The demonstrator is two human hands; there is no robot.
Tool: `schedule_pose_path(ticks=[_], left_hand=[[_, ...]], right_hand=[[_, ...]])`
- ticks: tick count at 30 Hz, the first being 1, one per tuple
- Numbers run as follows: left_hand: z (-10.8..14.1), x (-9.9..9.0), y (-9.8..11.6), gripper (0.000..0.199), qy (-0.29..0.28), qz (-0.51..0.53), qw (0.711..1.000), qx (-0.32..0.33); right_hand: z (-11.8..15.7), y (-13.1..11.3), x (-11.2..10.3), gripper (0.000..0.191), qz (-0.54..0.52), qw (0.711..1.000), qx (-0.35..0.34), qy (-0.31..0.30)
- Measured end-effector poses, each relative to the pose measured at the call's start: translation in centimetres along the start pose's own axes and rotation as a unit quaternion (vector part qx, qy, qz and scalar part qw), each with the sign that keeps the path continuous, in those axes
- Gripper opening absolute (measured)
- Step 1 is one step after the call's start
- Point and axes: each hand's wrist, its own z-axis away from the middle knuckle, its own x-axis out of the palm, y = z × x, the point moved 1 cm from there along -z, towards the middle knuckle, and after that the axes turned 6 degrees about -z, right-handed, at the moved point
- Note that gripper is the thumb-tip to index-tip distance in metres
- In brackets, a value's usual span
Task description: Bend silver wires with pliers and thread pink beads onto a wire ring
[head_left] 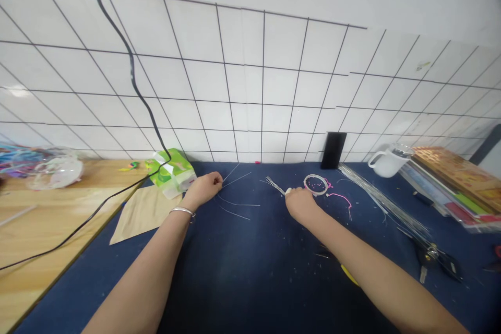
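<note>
My left hand (204, 188), with a silver bangle (183, 211) on its wrist, is closed in a pinch. Several thin, pale wires (238, 204) fan out from its fingers, over the dark blue table surface. To the right, my right hand (302, 204) is closed around the near end of a short bundle of thin silvery wires (275, 185). The loose tips of that bundle spread toward the upper left. Just beyond the right hand lies a small round dish (315, 176) holding tiny beads, with a pink cord (341, 198) beside it.
A green packet (172, 164) and a beige sheet (144, 211) lie left. A black cable (135, 81) hangs across them. Along the right are a long wire bundle (381, 198), a white mug (387, 162), keys (425, 266) and stacked books (450, 188). A black block (333, 150) stands against the tiled wall.
</note>
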Motion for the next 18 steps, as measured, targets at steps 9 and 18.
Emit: schedule_pose_path(ticks=[9,18], left_hand=[[1.1,-0.7,2.4,0.014,-0.051,0.187,0.981,0.031],[6.7,-2.5,11.2,0.015,-0.137,0.548,0.823,0.062]], right_hand=[[3.9,1.6,-2.5,0.031,-0.041,0.997,0.018,0.058],[10.4,1.9,-2.7,0.031,-0.244,0.966,-0.068,-0.049]])
